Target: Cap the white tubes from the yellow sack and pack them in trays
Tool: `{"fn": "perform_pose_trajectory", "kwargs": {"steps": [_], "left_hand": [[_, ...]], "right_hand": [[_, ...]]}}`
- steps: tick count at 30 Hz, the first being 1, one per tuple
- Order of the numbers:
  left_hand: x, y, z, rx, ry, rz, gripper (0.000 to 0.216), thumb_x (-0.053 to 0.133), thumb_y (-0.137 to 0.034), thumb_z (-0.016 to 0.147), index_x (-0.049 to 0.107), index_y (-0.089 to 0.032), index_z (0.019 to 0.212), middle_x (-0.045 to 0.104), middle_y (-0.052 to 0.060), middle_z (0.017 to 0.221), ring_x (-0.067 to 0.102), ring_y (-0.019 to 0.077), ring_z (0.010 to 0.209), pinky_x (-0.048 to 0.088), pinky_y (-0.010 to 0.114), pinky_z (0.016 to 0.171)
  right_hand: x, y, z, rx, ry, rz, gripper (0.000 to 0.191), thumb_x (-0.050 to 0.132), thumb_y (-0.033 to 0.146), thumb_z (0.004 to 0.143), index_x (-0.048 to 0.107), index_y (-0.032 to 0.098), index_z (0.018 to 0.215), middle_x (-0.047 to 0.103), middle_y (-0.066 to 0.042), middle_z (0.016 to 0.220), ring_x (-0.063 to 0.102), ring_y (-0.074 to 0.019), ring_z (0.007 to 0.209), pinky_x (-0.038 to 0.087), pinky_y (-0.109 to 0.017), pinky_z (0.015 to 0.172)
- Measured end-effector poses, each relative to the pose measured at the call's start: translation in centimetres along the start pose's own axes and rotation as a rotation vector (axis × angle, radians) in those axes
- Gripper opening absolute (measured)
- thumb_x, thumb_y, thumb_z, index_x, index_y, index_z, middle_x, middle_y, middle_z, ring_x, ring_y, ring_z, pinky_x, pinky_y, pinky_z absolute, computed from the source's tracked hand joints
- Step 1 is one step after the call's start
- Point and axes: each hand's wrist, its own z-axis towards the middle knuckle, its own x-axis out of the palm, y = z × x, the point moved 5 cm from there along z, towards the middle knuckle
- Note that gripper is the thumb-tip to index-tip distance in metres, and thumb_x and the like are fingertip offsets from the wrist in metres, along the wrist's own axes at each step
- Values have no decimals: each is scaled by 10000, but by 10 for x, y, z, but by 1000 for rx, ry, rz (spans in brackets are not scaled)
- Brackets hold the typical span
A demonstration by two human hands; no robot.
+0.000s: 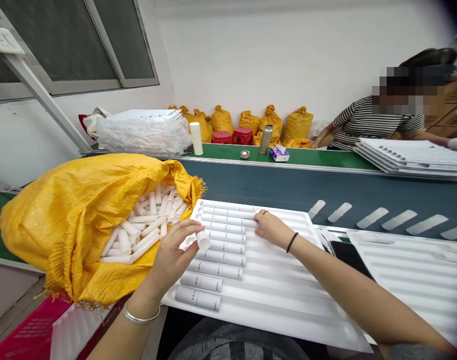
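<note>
My left hand [174, 252] is closed round a short white tube [202, 239], held just above the left edge of a white grooved tray [288, 290]. My right hand [269, 227] rests on the tray's upper rows, fingertips pressed on a white tube [228, 219] lying in a groove. Several white tubes fill the grooves on the tray's left side. An open yellow woven sack [71, 215] to the left spills several more white tubes [146, 225].
A second white grooved tray [419, 275] lies to the right, a black phone [348, 255] between the trays. A blue conveyor belt [288, 187] carries white strips. Beyond it stand a stack of trays [416, 157], a person in a striped shirt [367, 125], a flask [265, 139] and yellow sacks [269, 122].
</note>
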Motion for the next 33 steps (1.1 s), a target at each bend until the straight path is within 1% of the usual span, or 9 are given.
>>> {"fn": "perform_pose_trajectory", "kwargs": {"steps": [3, 6, 10, 13, 16, 19, 23, 28, 33], "left_hand": [[7, -1, -3, -101, -42, -203, 255, 719, -170, 714, 704, -234, 961, 661, 64, 1034, 577, 220, 1038, 426, 329, 963], [13, 2, -10, -302, -149, -610, 362, 747, -184, 705, 597, -267, 1023, 659, 16, 952, 612, 150, 892, 499, 273, 819], [31, 0, -18, -511, -158, -956, 481, 796, -195, 651, 532, -282, 1043, 651, -23, 891, 621, 111, 813, 524, 250, 759], [35, -1, -21, -548, -115, -856, 368, 828, -255, 605, 612, -199, 897, 641, -10, 797, 603, 101, 719, 510, 210, 690], [29, 0, -23, -530, -58, -527, 299, 812, -302, 629, 688, -175, 870, 618, -8, 703, 530, 72, 594, 440, 159, 559], [28, -3, -25, -499, 80, -327, 306, 747, -370, 701, 722, -174, 936, 616, 7, 665, 494, 81, 549, 398, 172, 505], [38, -11, -29, -477, 274, -320, 380, 631, -423, 794, 696, -191, 1088, 657, 37, 708, 561, 136, 612, 453, 226, 583], [35, -20, -28, -246, 202, -124, 310, 638, -303, 811, 686, -263, 1114, 692, 56, 982, 621, 203, 886, 467, 273, 797], [36, -28, -28, -42, 135, -38, 383, 660, -179, 781, 669, -280, 1150, 697, 60, 1019, 623, 225, 949, 462, 300, 876]], "right_hand": [[-11, 5, -6, -5, -76, 5, 173, 597, 63, 716, 630, 102, 881, 616, -135, 918, 580, -234, 843, 442, -334, 768], [-28, 25, -25, -52, -109, 99, 174, 562, 172, 806, 578, 139, 977, 608, -82, 882, 564, -191, 787, 456, -313, 725], [-31, 69, -55, -238, 15, 676, 211, 476, 293, 910, 546, 186, 1077, 613, -55, 929, 573, -143, 743, 495, -273, 657], [-38, 81, -69, -282, -40, 836, 255, 425, 317, 950, 530, 197, 1147, 618, -77, 987, 590, -150, 759, 518, -299, 667], [-52, 83, -78, -416, -191, 583, 278, 463, 251, 938, 527, 230, 1207, 613, -95, 1101, 588, -201, 953, 497, -373, 828], [-57, 84, -83, -536, -225, 417, 332, 475, 189, 928, 497, 242, 1255, 605, -100, 1149, 552, -220, 1077, 460, -403, 919], [-54, 83, -82, -528, -214, 430, 322, 472, 188, 935, 487, 243, 1252, 616, -86, 1146, 572, -198, 1062, 473, -366, 903], [-51, 83, -81, -463, -179, 424, 272, 458, 230, 943, 514, 221, 1208, 635, -92, 1081, 598, -195, 951, 483, -344, 816], [-45, 75, -79, -349, -155, 501, 236, 454, 292, 949, 571, 200, 1131, 654, -68, 945, 591, -165, 805, 467, -303, 733]]}}
